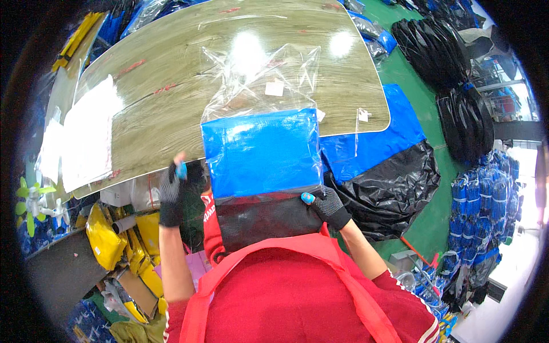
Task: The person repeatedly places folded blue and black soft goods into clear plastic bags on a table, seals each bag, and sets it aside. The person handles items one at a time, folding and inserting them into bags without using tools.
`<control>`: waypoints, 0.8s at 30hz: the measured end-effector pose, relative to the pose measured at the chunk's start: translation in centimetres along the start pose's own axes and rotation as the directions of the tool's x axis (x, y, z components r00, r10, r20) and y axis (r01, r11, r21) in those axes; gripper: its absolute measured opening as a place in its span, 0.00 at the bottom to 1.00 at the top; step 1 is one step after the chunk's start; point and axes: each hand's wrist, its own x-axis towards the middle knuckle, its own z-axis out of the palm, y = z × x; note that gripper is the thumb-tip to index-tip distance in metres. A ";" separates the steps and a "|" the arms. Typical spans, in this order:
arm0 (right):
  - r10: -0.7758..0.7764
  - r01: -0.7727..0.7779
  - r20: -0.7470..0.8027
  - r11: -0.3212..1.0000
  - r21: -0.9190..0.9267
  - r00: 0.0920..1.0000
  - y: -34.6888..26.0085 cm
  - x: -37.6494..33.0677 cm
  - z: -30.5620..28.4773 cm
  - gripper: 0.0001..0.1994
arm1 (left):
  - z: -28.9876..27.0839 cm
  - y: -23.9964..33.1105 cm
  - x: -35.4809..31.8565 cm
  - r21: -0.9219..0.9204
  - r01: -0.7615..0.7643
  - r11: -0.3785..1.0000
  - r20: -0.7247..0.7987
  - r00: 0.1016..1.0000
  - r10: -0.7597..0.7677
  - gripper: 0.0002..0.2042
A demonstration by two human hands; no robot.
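Note:
A folded blue and black sheet-like item (260, 151) lies in a clear plastic bag (229, 94), whose loose upper part spreads over the table. The item's black lower part overhangs the table's near edge, close to my body. My right hand (329, 207), in a dotted grey-black glove with a blue-wrapped thumb, grips its lower right edge. Left of the package, apart from it, my left hand (173, 194) is raised by the table edge. It is somewhat blurred, with a finger stretched up and nothing visible in it. A small white label (274, 88) shows at the bag's upper part.
The wood-patterned table (166, 108) carries a stack of white sheets (88, 134) at left. A large blue and black bag (389, 177) stands beside its right end. Black bundles (432, 51) and blue bundles (483, 200) line the right. Yellow packages (106, 237) and a green fan (31, 203) are at left.

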 end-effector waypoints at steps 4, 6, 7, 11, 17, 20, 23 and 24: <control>-0.111 0.109 0.021 0.992 0.069 0.994 0.0 -0.2 -0.4 0.22 | 0.4 3.1 10.4 -0.038 -0.095 0.995 0.065 0.993 0.097 0.19; -0.048 0.048 -0.002 0.999 0.021 0.999 -0.1 -0.7 -0.3 0.23 | 1.2 4.3 13.4 0.188 -0.072 0.980 0.023 0.997 0.069 0.13; -0.084 0.085 -0.024 0.996 0.039 0.996 -0.1 -1.0 -0.1 0.23 | 1.6 4.6 13.8 0.256 -0.191 0.948 0.105 0.980 0.169 0.12; 0.066 -0.074 -0.135 0.996 -0.059 0.989 -0.2 -2.0 0.2 0.23 | 2.7 2.4 10.6 -0.055 -0.179 0.982 -0.150 0.974 0.169 0.11; -0.157 0.165 -0.074 0.979 0.121 0.985 -0.6 1.1 -2.2 0.30 | 5.8 -4.9 1.5 -0.115 -0.209 0.971 0.143 0.964 0.224 0.32; -0.163 0.086 0.134 0.889 0.450 0.978 -0.8 1.5 -3.5 0.38 | 6.0 -5.6 -2.9 -0.024 -0.092 0.996 0.162 0.982 0.094 0.36; -0.108 0.008 0.360 0.964 0.267 0.927 -1.2 -0.3 -3.1 0.27 | 6.1 -5.8 -6.5 -0.083 0.060 0.995 0.166 0.985 -0.045 0.38; -0.119 0.058 0.268 0.973 0.225 0.956 -1.4 -0.7 -2.4 0.20 | 6.1 -5.9 -7.1 0.015 -0.077 0.997 0.145 0.987 0.074 0.38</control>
